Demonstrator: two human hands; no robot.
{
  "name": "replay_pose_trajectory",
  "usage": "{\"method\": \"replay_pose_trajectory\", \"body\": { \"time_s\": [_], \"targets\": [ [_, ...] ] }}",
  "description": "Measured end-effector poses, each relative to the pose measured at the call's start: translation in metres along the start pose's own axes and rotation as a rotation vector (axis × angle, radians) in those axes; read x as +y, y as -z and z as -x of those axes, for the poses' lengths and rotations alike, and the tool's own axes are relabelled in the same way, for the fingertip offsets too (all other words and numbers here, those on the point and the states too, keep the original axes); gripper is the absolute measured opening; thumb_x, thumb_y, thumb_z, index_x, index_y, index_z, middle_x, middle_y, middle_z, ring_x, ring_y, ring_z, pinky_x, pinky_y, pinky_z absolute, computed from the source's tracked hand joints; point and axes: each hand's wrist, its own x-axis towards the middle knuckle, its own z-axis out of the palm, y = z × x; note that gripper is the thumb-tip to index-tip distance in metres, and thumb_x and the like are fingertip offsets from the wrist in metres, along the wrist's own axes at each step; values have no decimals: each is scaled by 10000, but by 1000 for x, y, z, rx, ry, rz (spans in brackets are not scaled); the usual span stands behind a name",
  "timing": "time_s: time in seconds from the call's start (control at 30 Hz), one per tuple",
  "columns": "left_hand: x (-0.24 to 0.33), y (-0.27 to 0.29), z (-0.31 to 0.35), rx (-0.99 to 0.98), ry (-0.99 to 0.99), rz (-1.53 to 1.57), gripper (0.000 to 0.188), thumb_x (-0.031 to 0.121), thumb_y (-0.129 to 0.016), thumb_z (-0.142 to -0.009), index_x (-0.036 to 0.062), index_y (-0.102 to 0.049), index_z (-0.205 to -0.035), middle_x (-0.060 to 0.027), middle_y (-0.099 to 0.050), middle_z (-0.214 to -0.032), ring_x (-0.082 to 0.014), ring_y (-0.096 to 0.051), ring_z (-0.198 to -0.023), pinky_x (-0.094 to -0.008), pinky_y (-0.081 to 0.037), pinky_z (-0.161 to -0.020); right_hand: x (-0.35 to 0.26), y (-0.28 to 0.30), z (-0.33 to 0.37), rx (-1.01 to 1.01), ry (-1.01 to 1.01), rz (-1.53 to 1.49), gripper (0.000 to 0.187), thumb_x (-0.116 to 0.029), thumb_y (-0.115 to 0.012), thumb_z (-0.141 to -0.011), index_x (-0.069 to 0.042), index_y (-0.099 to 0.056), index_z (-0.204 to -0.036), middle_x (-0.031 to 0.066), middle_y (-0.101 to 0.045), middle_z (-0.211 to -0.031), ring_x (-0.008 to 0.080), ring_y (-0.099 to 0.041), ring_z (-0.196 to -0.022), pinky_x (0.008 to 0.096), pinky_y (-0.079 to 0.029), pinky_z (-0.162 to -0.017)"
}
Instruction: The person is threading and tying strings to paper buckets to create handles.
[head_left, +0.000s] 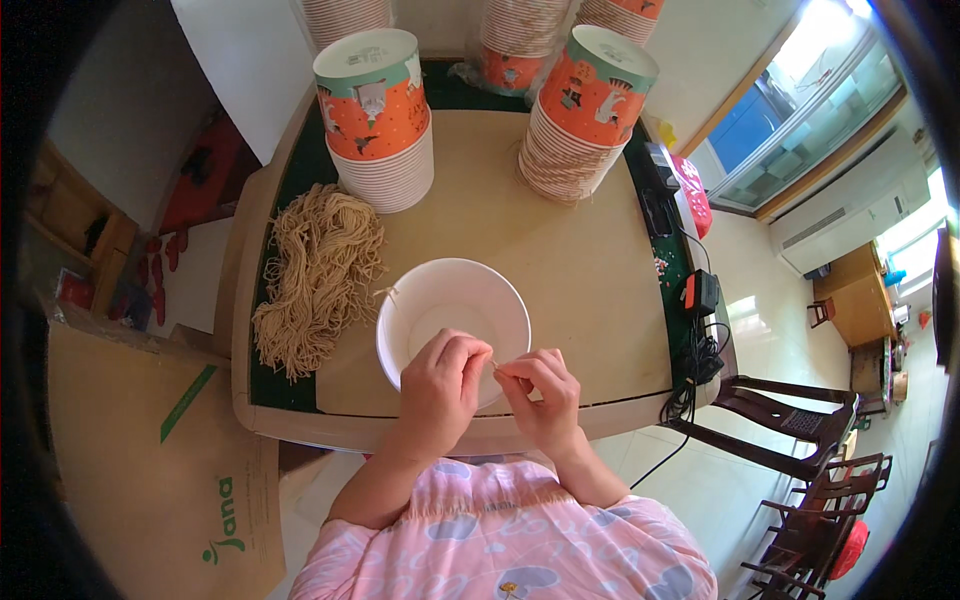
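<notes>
A white paper bucket [455, 275] stands upright at the near edge of the table, its mouth facing up. A short end of beige cord [388, 292] pokes out at its left rim. My left hand [445, 385] is closed in a pinch over the bucket's near rim. Beside it my right hand [540, 390] is pinched too, at the near right rim. The fingertips almost meet, with a small bit of beige cord between them, mostly hidden by the fingers. Left of the bucket lies a loose bundle of beige cords [318, 275].
Stacks of nested paper buckets, an orange one on the left [375, 125] and another on the right [585, 110], stand upside down farther back. Wrapped stacks [515, 50] stand behind. Black cables [690, 385] hang at the right edge, near a dark chair [780, 420]. A cardboard box [150, 470] is at left.
</notes>
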Motion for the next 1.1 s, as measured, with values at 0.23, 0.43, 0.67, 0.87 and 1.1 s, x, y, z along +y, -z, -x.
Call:
{"method": "replay_pose_trajectory", "body": {
  "time_s": [0.23, 0.43, 0.67, 0.87, 1.1],
  "targets": [
    [-1, -6, 0, 54, -54, -141, 85, 32, -628, -836, 45, -555, -878, -86, -596, -835, -283, -606, -745, -368, -493, -617, 0, 1, 0, 6, 8, -6, 114, 56, -702, -726, -27, -649, -784, 24, -593, -680, 132, -492, -560, 263, -393, -638],
    [-2, 1, -2, -12, 95, 49, 58, 33, -634, -839, 35, -580, -858, -88, -600, -813, -257, -609, -681, -347, -489, -583, -3, 6, 0, -73, -73, -15, 116, 35, -703, -742, -23, -650, -827, 32, -605, -716, 144, -502, -597, 264, -409, -641],
    [14, 7, -4, -98, 104, 132, 54, 42, -643, -843, 29, -601, -874, -83, -601, -803, -220, -605, -631, -321, -479, -537, -8, 9, -8, -22, -155, -71, 127, 35, -703, -750, -27, -656, -850, 40, -606, -737, 141, -505, -631, 262, -422, -626],
    [15, 20, -9, -179, 125, 2, 76, 84, -651, -850, 33, -607, -886, -88, -599, -784, -228, -607, -630, -332, -479, -558, -4, 19, -10, -8, -188, -112, 151, 68, -703, -733, -17, -662, -851, 36, -616, -747, 136, -530, -660, 256, -429, -642],
    [28, 20, -15, -272, 119, 304, 55, 60, -608, -861, 15, -578, -853, -122, -575, -719, -255, -569, -613, -337, -438, -552, 4, 26, -5, -52, -60, -136, 153, 101, -702, -721, 9, -636, -823, 58, -618, -788, 139, -547, -701, 247, -436, -640]
  ]
}}
